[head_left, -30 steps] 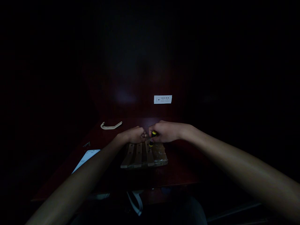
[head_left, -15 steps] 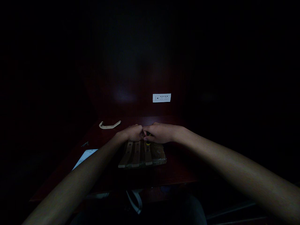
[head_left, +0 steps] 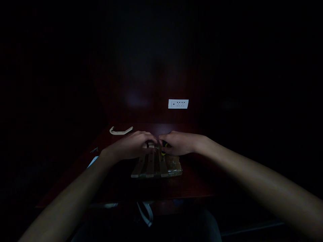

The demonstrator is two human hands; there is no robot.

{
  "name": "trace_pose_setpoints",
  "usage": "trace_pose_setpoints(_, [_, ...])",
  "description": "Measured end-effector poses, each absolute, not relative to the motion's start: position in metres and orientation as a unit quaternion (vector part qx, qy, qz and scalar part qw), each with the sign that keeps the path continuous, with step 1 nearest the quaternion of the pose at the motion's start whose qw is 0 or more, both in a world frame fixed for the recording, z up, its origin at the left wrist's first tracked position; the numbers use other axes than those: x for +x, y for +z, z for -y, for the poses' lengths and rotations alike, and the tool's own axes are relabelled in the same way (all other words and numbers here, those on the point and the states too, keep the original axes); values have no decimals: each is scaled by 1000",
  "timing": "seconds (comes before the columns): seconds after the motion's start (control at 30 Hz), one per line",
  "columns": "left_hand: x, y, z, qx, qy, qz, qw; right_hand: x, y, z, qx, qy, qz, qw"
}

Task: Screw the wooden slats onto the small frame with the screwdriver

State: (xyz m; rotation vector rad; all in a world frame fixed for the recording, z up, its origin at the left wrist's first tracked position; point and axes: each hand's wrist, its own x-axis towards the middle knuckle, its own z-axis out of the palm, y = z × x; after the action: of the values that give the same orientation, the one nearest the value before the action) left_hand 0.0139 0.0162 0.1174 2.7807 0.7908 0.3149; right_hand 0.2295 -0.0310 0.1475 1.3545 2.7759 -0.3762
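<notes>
My right hand (head_left: 178, 143) is closed on a black and yellow screwdriver (head_left: 163, 153), whose tip points down at the rightmost of three wooden strips (head_left: 163, 167). The strips lie side by side across a brownish block (head_left: 174, 164) with a shiny, wrapped-looking surface. Just left of the screwdriver, my left hand (head_left: 137, 144) hovers over the far ends of the other strips, its thumb and fingers apart and nothing visible between them.
A pale curved wooden piece (head_left: 121, 131) lies at the back left of the dark red table (head_left: 191, 188). Small screws (head_left: 94, 150) and a white sheet or device (head_left: 93, 161) are at the left. A white socket plate (head_left: 178, 104) is on the wall.
My left hand has opened and drawn back leftward from my right hand; its forearm now covers more of the white item. My right hand still holds the screwdriver. The view has shifted slightly.
</notes>
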Motion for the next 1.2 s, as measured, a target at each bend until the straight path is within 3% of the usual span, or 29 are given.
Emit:
trace_pose_setpoints(0.13, [15, 107, -1, 950, 55, -258, 166, 227, 152, 33, 454, -118, -883, 38])
trace_pose_setpoints(0.5, [28, 53, -16, 946, 109, -264, 151, 226, 153, 33, 477, -135, -866, 66])
trace_pose_setpoints(1.2, [28, 58, -11, 958, 107, -241, 108, 229, 149, 31, 480, -140, -863, 65])
